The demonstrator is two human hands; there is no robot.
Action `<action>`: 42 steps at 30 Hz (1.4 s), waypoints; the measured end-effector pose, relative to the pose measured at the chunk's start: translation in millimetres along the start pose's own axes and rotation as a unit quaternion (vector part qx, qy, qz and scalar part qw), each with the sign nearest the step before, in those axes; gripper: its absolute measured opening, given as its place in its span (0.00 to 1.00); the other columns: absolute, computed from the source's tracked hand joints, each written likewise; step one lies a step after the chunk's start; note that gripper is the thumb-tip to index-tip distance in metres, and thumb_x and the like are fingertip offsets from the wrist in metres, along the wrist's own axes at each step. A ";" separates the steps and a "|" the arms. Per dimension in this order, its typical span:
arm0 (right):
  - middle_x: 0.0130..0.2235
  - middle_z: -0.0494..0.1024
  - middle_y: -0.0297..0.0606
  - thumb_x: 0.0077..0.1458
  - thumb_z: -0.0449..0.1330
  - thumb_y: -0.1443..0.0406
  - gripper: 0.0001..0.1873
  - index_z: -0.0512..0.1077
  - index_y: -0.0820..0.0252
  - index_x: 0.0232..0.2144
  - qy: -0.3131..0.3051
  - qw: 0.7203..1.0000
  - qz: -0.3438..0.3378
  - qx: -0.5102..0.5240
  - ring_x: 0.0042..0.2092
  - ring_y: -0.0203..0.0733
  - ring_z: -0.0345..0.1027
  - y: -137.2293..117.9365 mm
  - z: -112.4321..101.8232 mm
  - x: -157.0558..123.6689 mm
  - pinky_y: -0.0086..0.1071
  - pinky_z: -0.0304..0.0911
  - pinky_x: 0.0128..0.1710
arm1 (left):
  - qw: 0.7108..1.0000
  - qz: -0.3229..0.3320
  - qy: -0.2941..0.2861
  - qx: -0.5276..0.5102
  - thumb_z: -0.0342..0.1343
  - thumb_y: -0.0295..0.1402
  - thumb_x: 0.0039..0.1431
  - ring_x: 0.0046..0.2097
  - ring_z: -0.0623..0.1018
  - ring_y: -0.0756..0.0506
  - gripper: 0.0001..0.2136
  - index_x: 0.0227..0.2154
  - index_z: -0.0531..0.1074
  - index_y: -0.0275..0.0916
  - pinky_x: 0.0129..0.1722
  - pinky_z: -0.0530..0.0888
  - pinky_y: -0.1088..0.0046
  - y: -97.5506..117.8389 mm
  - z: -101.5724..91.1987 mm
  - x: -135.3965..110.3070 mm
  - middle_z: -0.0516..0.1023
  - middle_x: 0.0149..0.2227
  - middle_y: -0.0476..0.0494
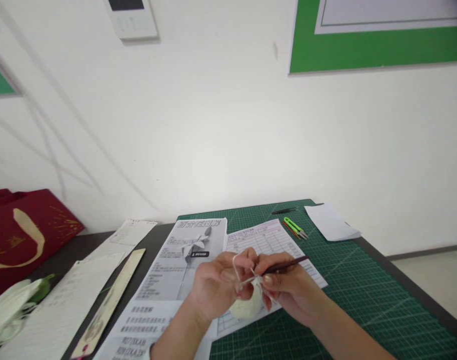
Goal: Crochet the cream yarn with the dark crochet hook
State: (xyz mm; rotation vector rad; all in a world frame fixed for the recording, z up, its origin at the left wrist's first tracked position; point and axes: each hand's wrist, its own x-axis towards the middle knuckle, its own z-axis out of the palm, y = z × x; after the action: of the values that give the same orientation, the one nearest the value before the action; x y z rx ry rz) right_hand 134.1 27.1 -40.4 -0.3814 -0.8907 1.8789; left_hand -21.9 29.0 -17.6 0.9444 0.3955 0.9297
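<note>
My right hand (294, 290) pinches a crochet hook (284, 265) by its dark handle, its thin metal tip pointing left. A strand of white yarn (235, 267) loops over a finger of my left hand (213, 285), whose fingers are curled around it close to the hook tip. Between both hands sits a small white crochet piece (257, 281), partly covered by fingers. Just below my hands, a pale yarn ball (247, 307) rests on a printed chart (258, 240). Which stitch the hook is in is too small to make out.
Underneath lies a green cutting mat (348, 300). Green thread snips (294, 226), a dark slim tool (284, 210) and white paper (331, 222) lie beyond. Leftward are a flower pattern sheet (168, 270), a ruler-like strip (112, 300), white flowers (13, 310) and a red bag (52, 215).
</note>
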 end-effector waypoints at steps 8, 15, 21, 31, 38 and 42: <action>0.18 0.76 0.32 0.38 0.70 0.69 0.06 0.80 0.62 0.25 0.035 0.998 -0.029 -0.031 0.17 0.29 0.66 -4.7 1.4 1.8 0.21 0.65 0.16 | 0.988 -0.004 0.010 0.152 0.60 0.22 0.46 0.32 0.71 0.48 0.29 0.54 0.67 0.47 0.32 0.67 0.71 0.2 -1.4 -6.5 0.75 0.34 0.45; 0.18 0.77 0.31 0.40 0.70 0.67 0.05 0.80 0.60 0.26 0.040 0.992 -0.047 -0.107 0.16 0.29 0.64 -6.2 0.9 0.7 0.21 0.63 0.15 | 0.985 0.022 0.054 0.163 0.62 0.25 0.47 0.30 0.72 0.50 0.21 0.46 0.74 0.44 0.33 0.67 0.72 -1.0 1.4 -0.2 0.76 0.29 0.48; 0.20 0.78 0.33 0.40 0.70 0.66 0.06 0.80 0.60 0.26 0.026 0.995 -0.031 -0.094 0.18 0.29 0.65 -7.6 3.2 0.6 0.20 0.63 0.16 | 0.992 0.021 0.084 0.094 0.64 0.29 0.45 0.25 0.70 0.51 0.19 0.43 0.76 0.42 0.28 0.65 0.73 -7.3 2.5 1.9 0.73 0.22 0.50; 0.17 0.73 0.29 0.40 0.69 0.66 0.09 0.79 0.61 0.29 0.063 0.997 -0.019 -0.030 0.17 0.28 0.62 2.6 4.3 0.5 0.22 0.65 0.16 | 0.993 0.071 0.092 0.002 0.61 0.23 0.43 0.25 0.71 0.50 0.19 0.41 0.77 0.43 0.26 0.67 0.74 -8.4 4.4 -0.6 0.73 0.22 0.50; 0.17 0.74 0.29 0.41 0.69 0.65 0.09 0.78 0.61 0.29 0.078 0.995 -0.041 -0.052 0.18 0.29 0.64 1.2 3.5 -1.6 0.22 0.65 0.18 | 0.991 0.082 0.087 -0.058 0.58 0.21 0.43 0.27 0.71 0.51 0.20 0.41 0.77 0.43 0.28 0.67 0.75 -4.4 5.4 -2.1 0.73 0.22 0.50; 0.18 0.74 0.29 0.41 0.69 0.66 0.06 0.78 0.60 0.27 0.054 0.994 -0.053 -0.076 0.16 0.28 0.62 4.0 4.2 -1.8 0.22 0.62 0.15 | 0.989 0.069 0.088 -0.097 0.56 0.20 0.39 0.25 0.70 0.52 0.21 0.39 0.78 0.42 0.27 0.67 0.76 -5.2 8.9 -2.7 0.71 0.19 0.52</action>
State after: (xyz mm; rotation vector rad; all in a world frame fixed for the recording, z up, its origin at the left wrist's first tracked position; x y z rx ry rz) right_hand 129.9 22.8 -40.6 -0.5148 -0.9646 1.6825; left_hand -15.0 20.9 -17.2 0.7198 0.3849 1.1617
